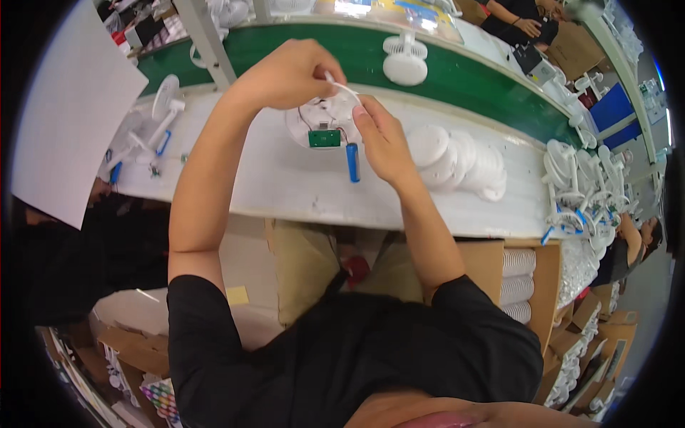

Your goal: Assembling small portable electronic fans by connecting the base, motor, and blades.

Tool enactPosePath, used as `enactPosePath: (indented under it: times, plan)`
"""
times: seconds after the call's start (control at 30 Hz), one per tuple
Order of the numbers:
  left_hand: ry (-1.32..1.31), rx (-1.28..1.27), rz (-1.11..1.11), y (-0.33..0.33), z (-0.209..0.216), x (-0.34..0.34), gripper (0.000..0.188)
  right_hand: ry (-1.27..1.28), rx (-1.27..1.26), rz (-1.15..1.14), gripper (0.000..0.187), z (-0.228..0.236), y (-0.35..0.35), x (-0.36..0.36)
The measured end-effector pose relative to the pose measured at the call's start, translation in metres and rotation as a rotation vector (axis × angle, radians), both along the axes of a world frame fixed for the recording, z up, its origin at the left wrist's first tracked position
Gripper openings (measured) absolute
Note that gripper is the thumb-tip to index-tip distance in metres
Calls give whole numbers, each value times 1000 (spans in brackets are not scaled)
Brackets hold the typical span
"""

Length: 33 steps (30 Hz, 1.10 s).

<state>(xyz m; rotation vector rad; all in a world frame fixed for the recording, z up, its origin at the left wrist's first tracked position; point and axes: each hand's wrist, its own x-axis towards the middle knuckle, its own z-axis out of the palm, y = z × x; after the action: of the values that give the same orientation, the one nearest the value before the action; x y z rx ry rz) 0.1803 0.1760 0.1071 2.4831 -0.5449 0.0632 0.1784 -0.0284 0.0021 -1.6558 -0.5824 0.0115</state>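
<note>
My left hand (296,75) and my right hand (384,140) are both closed on a white round fan part (296,127), gripping its raised rim at the top and right side. Thin wires run inside the part. A small green circuit board (325,139) sits at its lower edge, and a blue cylindrical battery (352,162) hangs by wires beside it, close to my right hand. My left fingertips are partly hidden behind the hand, so the exact grip there is unclear.
To the right lies a row of overlapping white discs (457,160). Fan assemblies with blue batteries crowd the bench's right end (571,185), and more lie at left (164,107). Beyond, a white fan (405,60) stands on a green conveyor belt (285,53). A white sheet (78,107) hangs at left.
</note>
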Motion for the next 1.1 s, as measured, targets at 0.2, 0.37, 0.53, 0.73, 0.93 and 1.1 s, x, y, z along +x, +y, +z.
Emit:
enactPosePath:
  times: [0.2,0.37,0.53,0.73,0.93,1.1]
  plan:
    - [-20,-548,21,-53,0,-102,28,115,256,48,26,19,-39,-101]
    - [-344,-376,435,-107,-44,-214,49,154,481,-88,22,5,-44,-161]
    - [-530,-308,656,-132,-80,-231,52,26,546,-187,24,-22,-32,-180]
    - [-526,-283,744,-138,-81,-238,46,-53,659,-281,28,-28,-12,-194]
    - [-467,-624,548,-116,-80,-216,28,-113,531,-249,29,-29,-14,-189]
    - [-284,-1196,342,-110,-95,-209,12,-80,430,-222,31,-17,-31,-182]
